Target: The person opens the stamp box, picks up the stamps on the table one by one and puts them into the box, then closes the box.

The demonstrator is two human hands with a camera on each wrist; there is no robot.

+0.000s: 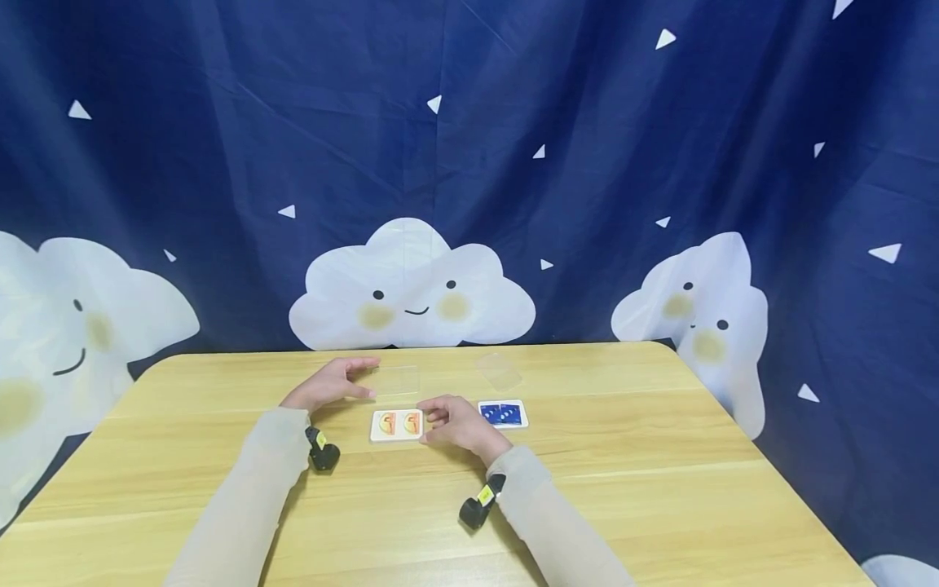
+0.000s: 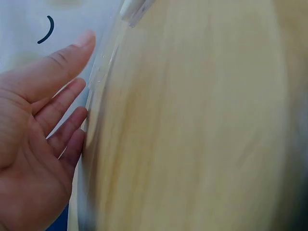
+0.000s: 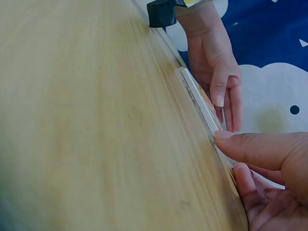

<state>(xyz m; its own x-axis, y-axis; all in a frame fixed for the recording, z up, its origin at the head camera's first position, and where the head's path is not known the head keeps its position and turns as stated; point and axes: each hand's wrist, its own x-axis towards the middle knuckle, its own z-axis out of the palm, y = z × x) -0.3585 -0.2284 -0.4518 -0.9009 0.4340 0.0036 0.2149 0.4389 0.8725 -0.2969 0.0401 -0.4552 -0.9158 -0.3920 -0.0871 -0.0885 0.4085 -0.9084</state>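
A stack of white-bordered cards (image 1: 397,425) with two orange-and-yellow pictures lies flat on the table, apparently in a shallow clear case. My right hand (image 1: 460,424) holds its right end, the thumb at the near corner and the index finger at the far one. The same stack (image 3: 204,103) shows edge-on in the right wrist view, with the thumb (image 3: 255,148) against its end. Behind it lies a clear plastic lid (image 1: 397,381). My left hand (image 1: 332,383) is spread at that lid's left side, fingers extended; whether they touch it I cannot tell.
Just right of my right hand sits a second white-bordered stack with blue pictures (image 1: 503,414). Another clear plastic piece (image 1: 499,371) lies behind that. The wooden table (image 1: 660,505) ends at a dark blue curtain (image 1: 587,187) with clouds.
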